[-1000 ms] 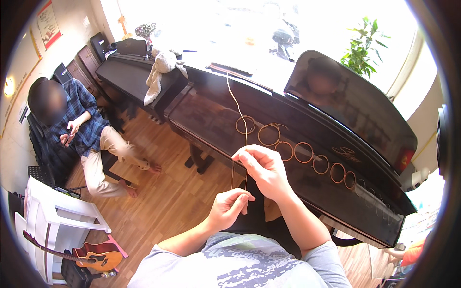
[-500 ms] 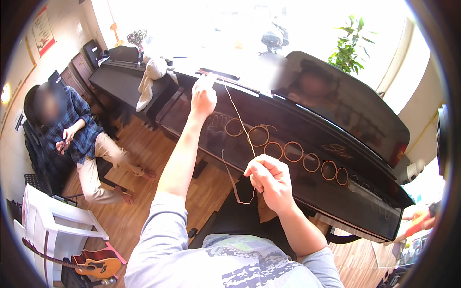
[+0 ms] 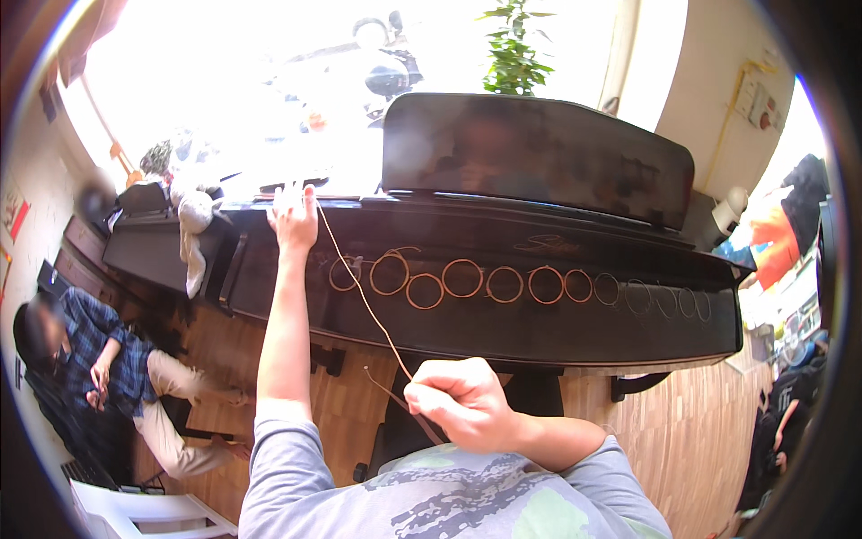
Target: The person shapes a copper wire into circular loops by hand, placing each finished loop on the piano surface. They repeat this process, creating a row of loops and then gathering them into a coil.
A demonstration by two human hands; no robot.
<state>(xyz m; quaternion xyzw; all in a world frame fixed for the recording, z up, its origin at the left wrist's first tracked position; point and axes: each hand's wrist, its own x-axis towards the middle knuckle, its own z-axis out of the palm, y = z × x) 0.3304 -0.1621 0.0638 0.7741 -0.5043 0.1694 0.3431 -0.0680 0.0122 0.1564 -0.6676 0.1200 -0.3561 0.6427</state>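
Observation:
A thin coppery guitar string (image 3: 364, 301) slants from beside my left hand down to my right hand. My right hand (image 3: 465, 404) is closed on it in front of my chest, and a loose length hangs below the fist. My left hand (image 3: 294, 216) reaches to the far left edge of the black piano (image 3: 539, 337), fingers stretched and spread near a dark flat object (image 3: 296, 186). Whether it touches the string's upper end, I cannot tell. A row of coiled strings (image 3: 462, 278) lies on the piano's dark cover, coppery at left and silvery at right.
A raised glossy panel (image 3: 539, 162) stands at the piano's back. To the left, a pale plush toy (image 3: 194, 220) hangs over another black cabinet, and a seated person (image 3: 99, 359) is close by. A white chair (image 3: 144, 512) stands lower left; other people (image 3: 790, 404) are at right.
The view has swung to the right. My left hand's fingers have gone from bunched together to spread. My right fist still grips the string, slightly nearer my body.

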